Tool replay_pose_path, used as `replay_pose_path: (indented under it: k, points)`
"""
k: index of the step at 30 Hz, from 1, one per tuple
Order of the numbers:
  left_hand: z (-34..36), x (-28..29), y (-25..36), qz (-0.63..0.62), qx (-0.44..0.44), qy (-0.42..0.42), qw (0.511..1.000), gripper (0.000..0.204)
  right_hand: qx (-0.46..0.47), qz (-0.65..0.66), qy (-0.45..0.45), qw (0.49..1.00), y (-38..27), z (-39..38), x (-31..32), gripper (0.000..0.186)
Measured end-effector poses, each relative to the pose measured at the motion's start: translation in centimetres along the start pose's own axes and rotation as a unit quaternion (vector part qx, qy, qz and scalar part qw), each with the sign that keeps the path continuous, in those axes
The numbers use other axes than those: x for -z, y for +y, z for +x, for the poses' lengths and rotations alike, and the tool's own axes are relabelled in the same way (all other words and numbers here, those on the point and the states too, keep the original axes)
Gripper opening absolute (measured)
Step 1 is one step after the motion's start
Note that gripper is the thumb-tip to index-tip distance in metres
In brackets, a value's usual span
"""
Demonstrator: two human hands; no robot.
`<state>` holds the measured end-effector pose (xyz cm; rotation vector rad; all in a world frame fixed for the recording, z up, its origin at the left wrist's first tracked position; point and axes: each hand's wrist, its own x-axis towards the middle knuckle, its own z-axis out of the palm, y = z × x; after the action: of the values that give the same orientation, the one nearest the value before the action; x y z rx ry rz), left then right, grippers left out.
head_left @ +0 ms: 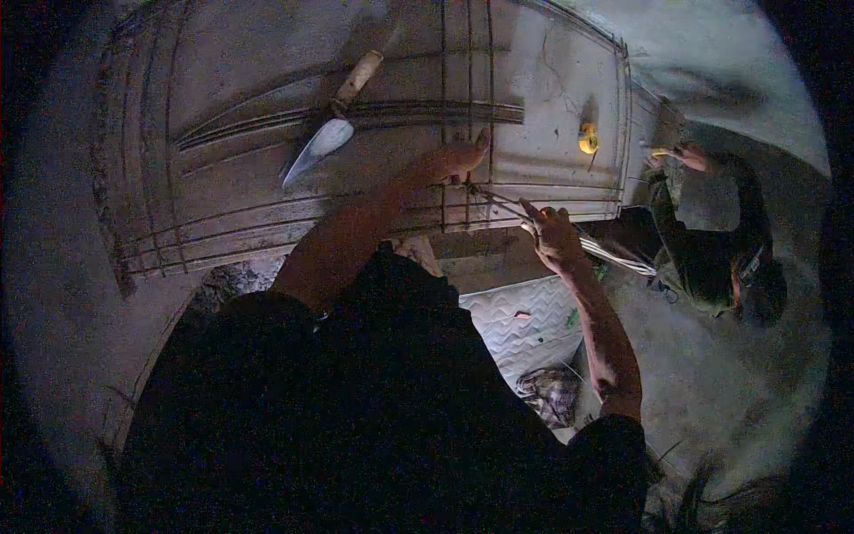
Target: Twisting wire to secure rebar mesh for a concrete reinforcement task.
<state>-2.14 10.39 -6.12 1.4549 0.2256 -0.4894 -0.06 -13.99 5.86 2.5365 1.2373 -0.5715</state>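
Note:
My left hand [455,162] reaches over a grid of thin steel bars [442,214], thumb raised and the other fingers curled at a bar crossing; what they hold is hidden. Beside it, my right hand [553,236] grips the handles of dark long-handled pincers [503,202], whose jaws are at the same crossing. A metal trowel [316,151] with a pale wooden handle [358,78] lies up and to the left, by a bundle of bars [409,109]. A small yellow tool [588,138], perhaps a tape measure, lies right of the grid's middle.
A person in dark clothing [707,267] works at the right, a hand [692,157] holding something yellow. Below the work surface are a white quilted pad [503,325], a crumpled checked cloth [547,396] and some rubble [218,289]. A concrete floor [712,383] shows at the right.

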Motion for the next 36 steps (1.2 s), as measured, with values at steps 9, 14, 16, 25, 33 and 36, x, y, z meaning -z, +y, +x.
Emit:
replay_pose_path:
  k: [9, 14, 16, 25, 33, 36]
  points:
    - [1.8, 0.6, -3.7, -0.026, -0.134, -0.117, 0.984, 0.082, 0.022, -0.114, 0.069, 0.991, -1.7, 0.2, 2.6, 0.041]
    - [1.5, 0.5, -1.4, -0.001, -0.017, -0.110, 0.994, 0.074, 0.000, -0.152, 0.074, 0.986, -1.6, 0.1, 2.3, 0.044]
    - [2.4, 0.2, -3.0, -0.058, 0.033, -0.135, 0.989, 0.076, 0.000, -0.151, 0.046, 0.987, -1.7, 0.6, 3.0, 0.043]
    - [2.5, 0.2, -1.6, -0.026, -0.010, -0.153, 0.988, 0.081, -0.102, 0.185, -0.198, 0.957, -1.7, 2.1, 6.7, 0.028]
    - [4.8, -1.3, -3.7, -0.037, 0.025, -0.102, 0.994, 0.084, 0.006, 0.206, -0.174, 0.963, -1.7, 3.2, 9.8, 0.057]
    - [5.4, -2.7, -6.5, -0.044, -0.101, -0.062, 0.992, 0.081, 0.064, 0.021, -0.075, 0.995, -1.3, 2.4, 8.3, 0.051]
